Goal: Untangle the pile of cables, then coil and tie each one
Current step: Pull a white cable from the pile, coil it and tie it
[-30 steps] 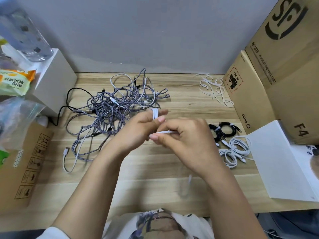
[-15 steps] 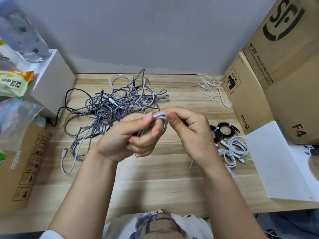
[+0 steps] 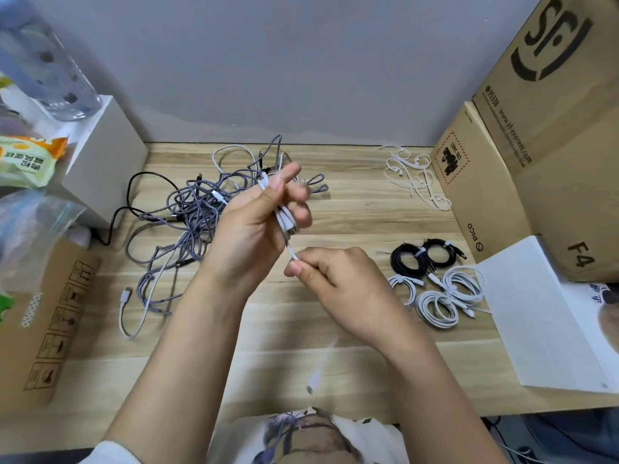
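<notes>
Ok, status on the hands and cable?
Left hand grips coiled white cable. Right hand pinches its tail. Tangled pile behind, untouched.

Left hand (image 3: pixel 258 226) held up over the wooden desk (image 3: pixel 351 222), gripping a folded white cable (image 3: pixel 281 216). Right hand (image 3: pixel 330 274) pinching its loose end just below. Grey tangled pile (image 3: pixel 187 209) behind, tied coils (image 3: pixel 435 283) off right.

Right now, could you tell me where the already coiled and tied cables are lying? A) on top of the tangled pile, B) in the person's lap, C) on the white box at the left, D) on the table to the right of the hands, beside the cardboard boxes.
D: the coiled black cables and coiled white cables lie on the table, right of the right hand.
</notes>
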